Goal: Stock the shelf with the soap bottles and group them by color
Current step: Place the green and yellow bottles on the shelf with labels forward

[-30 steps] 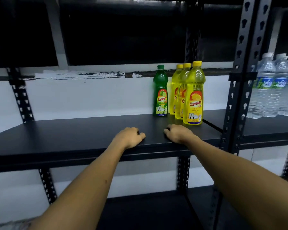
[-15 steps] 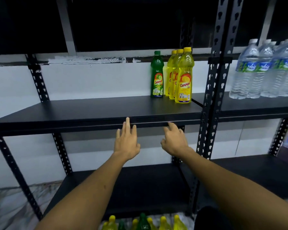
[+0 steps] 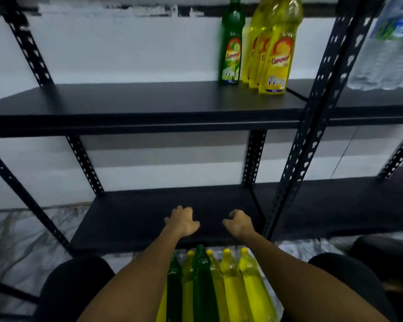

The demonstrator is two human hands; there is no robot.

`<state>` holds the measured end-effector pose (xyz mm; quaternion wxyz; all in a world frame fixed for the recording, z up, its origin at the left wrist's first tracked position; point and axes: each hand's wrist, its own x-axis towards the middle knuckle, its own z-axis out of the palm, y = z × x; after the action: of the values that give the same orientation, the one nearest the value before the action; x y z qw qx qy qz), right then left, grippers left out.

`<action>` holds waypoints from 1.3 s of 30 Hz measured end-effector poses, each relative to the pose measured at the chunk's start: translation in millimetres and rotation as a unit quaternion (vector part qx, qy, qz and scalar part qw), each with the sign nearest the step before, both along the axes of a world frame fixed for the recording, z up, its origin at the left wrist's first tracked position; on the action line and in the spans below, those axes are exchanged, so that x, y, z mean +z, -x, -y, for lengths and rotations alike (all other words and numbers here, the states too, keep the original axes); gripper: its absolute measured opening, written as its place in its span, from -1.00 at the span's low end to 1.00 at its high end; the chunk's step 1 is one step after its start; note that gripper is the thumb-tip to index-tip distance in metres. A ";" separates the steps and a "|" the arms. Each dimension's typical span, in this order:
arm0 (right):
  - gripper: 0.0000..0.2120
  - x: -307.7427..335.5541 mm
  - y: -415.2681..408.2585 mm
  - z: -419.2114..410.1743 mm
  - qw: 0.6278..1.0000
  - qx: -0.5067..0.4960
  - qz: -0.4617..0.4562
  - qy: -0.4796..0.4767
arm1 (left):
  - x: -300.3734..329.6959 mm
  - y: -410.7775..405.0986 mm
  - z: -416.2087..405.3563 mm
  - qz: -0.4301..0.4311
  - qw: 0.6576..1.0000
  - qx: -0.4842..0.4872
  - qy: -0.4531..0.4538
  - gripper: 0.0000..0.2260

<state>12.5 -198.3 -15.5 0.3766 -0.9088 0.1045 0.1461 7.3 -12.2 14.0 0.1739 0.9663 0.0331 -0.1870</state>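
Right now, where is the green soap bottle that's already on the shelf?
In the head view the green soap bottle stands upright on the upper shelf, right of centre, just left of the row of yellow soap bottles.

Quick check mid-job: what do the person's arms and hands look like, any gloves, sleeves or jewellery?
Both forearms are bare, with no sleeves in view. The left hand and right hand wear no gloves, and no watch, bracelet or ring shows. Dark clothing covers the knees below.
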 end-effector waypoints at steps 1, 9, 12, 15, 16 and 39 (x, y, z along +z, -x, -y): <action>-0.53 -14.3 1.7 -0.9 1.000 -0.007 -0.019 -0.008 | -13.8 0.1 -2.4 -0.015 1.000 0.008 0.006 -0.52; -0.84 -131.1 9.5 -11.8 0.991 -0.069 -0.111 -0.016 | -126.1 14.0 -13.3 -0.103 0.989 0.076 0.076 -0.65; -0.71 -164.6 13.1 -11.9 0.982 -0.092 -0.163 -0.010 | -157.4 27.6 -10.6 -0.150 0.979 0.086 0.107 -0.77; -0.57 -197.9 19.9 -5.7 0.976 -0.113 -0.187 -0.003 | -194.6 35.5 -9.3 -0.191 0.968 0.105 0.126 -0.68; -0.51 -210.5 22.7 -3.3 0.974 -0.122 -0.193 0.002 | -203.8 36.8 -8.1 -0.198 0.963 0.122 0.136 -0.65; -0.17 -315.6 21.8 -4.5 0.935 -0.188 -0.241 0.181 | -289.6 40.5 55.8 -0.230 0.917 0.319 0.068 -0.09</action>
<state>-9.3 -193.9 -331.2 0.1894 -0.8628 0.3860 0.2660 -33.2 -68.0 -275.6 0.2775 0.8204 0.3661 -0.3403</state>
